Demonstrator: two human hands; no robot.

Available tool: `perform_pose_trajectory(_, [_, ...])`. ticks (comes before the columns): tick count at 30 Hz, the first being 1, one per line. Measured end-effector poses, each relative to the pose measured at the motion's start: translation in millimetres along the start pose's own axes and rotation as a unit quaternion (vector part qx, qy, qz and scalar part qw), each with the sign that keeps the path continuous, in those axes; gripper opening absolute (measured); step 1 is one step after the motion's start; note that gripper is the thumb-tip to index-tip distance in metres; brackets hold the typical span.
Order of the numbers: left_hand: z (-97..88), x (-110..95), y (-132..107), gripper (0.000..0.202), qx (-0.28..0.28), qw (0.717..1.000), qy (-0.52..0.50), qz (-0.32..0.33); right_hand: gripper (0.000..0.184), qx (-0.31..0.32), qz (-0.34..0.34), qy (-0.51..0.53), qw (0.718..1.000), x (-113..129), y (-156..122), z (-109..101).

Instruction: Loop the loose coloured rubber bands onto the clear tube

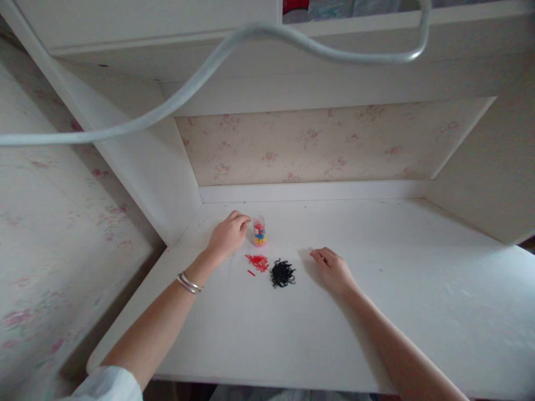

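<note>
Clear jar (259, 235): upright on the tabletop (234, 328), just beside the left hand (229, 233), probably for easy reach; too small to tell lidded or open.
Red bands (258, 262): heaped in front of the jar, one stray piece (251, 273) apart.
Black bands (282, 273): piled separately, likely to keep colours unmixed.
Left fingers: bent, tips close; cannot tell if clamped on anything.
Right hand (334, 270): fingers curled, grip hidden; cannot tell.
White cable (188, 89): cut off at left edge.

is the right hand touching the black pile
Apart: the head view shows a strip of white tabletop between the fingertips of the right hand and the black pile.
</note>
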State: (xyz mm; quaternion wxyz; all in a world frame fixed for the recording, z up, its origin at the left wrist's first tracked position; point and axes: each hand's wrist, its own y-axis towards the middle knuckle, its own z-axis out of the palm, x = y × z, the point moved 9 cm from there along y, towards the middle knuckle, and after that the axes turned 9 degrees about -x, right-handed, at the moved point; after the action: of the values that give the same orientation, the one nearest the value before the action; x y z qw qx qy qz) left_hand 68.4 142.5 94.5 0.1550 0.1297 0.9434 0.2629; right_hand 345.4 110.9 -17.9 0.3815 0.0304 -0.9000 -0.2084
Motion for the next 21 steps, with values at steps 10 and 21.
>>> perform_pose_trajectory(10, [54.9, 25, -87, 0.032, 0.094, 0.987, -0.11, -0.065, 0.036, 0.061, -0.102, -0.048, 0.992, 87, -8, 14])
perform_pose_trajectory(21, [64.9, 38, -93, 0.029, 0.099, 0.992, -0.002, -0.077, 0.025, 0.223, -0.302, -0.236, 0.896, 176, -41, 106])
